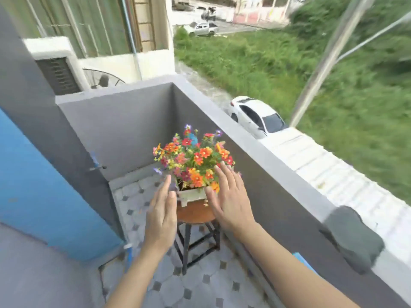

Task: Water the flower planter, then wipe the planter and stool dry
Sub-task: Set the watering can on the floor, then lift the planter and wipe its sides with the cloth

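the stool [195, 213] seat is brown wood with a slight sheen; its legs [185, 245] look like dark metal. the planter [192, 195] is matt white. the wall [133, 130] is matt grey paint, the tiles [200, 283] pale and smooth, the cloth [353, 238] dark and soft.

the round brown wooden stool with black metal legs [195, 213] stands close beside the grey plastered balcony wall [266, 185] on its right, so only a narrow gap is free there. the right hand [229, 196], fingers straight, fills that gap beside the white rectangular planter [193, 194]. the left hand [161, 216], also flat, is on the roomier side, where pale tiled floor [131, 203] runs to the blue panel [33, 185]. spreading orange and red flowers [193, 158] overhang the planter's rim; above them the air is open. a dark grey cloth [353, 238] lies on the wall's ledge.
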### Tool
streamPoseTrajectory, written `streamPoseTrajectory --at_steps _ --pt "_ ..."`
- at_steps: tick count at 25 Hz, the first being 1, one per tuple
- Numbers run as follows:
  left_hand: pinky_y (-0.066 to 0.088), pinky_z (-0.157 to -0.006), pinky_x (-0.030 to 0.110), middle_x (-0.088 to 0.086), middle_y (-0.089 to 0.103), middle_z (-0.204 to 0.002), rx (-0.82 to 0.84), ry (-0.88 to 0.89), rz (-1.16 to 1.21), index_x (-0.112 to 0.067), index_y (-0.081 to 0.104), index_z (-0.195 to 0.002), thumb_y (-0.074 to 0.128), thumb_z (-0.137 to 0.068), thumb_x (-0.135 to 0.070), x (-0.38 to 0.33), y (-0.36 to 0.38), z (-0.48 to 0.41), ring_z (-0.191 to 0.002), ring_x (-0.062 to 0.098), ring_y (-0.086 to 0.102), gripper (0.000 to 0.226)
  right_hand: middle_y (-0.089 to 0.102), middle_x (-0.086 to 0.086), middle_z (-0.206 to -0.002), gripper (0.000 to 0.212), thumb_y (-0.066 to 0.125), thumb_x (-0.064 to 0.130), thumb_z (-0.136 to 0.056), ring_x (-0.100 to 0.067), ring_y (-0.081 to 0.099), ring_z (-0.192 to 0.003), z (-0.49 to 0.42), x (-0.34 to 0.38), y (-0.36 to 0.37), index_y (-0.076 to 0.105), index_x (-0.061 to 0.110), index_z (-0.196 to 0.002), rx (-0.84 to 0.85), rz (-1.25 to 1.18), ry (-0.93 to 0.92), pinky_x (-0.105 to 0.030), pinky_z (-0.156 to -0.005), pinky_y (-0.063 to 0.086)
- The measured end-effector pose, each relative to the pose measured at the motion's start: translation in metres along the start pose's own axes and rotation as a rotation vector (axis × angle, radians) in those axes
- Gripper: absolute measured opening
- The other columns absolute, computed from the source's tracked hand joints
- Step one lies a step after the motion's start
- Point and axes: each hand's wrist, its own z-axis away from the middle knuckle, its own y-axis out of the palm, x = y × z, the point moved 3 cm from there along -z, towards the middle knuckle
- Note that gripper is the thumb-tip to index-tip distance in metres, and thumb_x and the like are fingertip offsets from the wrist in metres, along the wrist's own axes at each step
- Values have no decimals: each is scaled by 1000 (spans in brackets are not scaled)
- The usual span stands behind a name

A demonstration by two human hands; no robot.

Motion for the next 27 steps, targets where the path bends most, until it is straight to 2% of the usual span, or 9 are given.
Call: streamPoseTrajectory --at_steps 4,8,12,14,16,18,22,25,27 --pt "20 -113 22 -11 39 -144 277 150 28 -19 41 -141 27 -93 -49 -38 110 -3 -136 3 30 58 36 -11 -153 69 23 53 -92 -27 29 -143 50 -115 -50 37 10 -144 -33 125 334 -34 -115 13" --pt "12 -105 8 2 42 -144 511 232 -99 -8 39 -140 28 -94 -41 -61 224 11 -132 8 32 58 27 -9 -157 81 10 59 -86 -27 22 -146 112 -225 -89 30 11 -148 8 204 605 -39 -118 12" --pt "14 -105 15 3 37 -149 736 242 -229 -11 32 -144 29 -101 -38 -68 320 28 -137 13 26 52 25 -14 -157 96 -3 69 -81 -31 22 -146 157 -312 -108 28 8 -148 80 275 766 -45 -118 16" --pt "18 -109 24 5 31 -151 832 227 -307 -10 26 -146 28 -101 -38 -71 363 37 -139 16 22 53 22 -14 -158 91 0 66 -83 -31 18 -146 172 -347 -113 23 9 -150 152 296 846 -45 -119 15" --pt "19 -112 31 6 26 -154 911 191 -366 -8 20 -148 28 -100 -41 -76 401 46 -141 18 18 58 20 -13 -159 78 16 61 -93 -31 14 -147 182 -373 -117 17 10 -151 202 283 920 -45 -119 13" --pt "24 -111 35 7 28 -152 916 163 -416 -8 19 -148 29 -99 -43 -81 431 54 -139 20 20 61 27 -11 -156 75 26 58 -96 -32 17 -146 184 -389 -117 13 11 -152 245 255 945 -45 -117 13" --pt "33 -101 35 13 41 -138 782 167 -547 -6 23 -144 45 -96 -37 -90 469 66 -124 28 35 61 54 -9 -136 78 28 63 -94 -28 44 -130 176 -408 -112 17 10 -150 360 159 934 -46 -113 23" --pt "42 -90 34 12 52 -124 680 -105 -463 -6 38 -131 63 -87 -31 -85 477 61 -113 27 47 57 50 -4 -141 70 44 53 -94 -24 47 -129 172 -413 -111 27 11 -147 245 -30 871 -43 -111 30" --pt "47 -82 34 7 58 -117 703 -212 -361 -9 46 -123 66 -85 -33 -82 477 60 -106 25 55 49 51 -2 -139 60 55 39 -94 -23 48 -128 169 -409 -114 35 12 -143 107 -120 806 -40 -108 36"
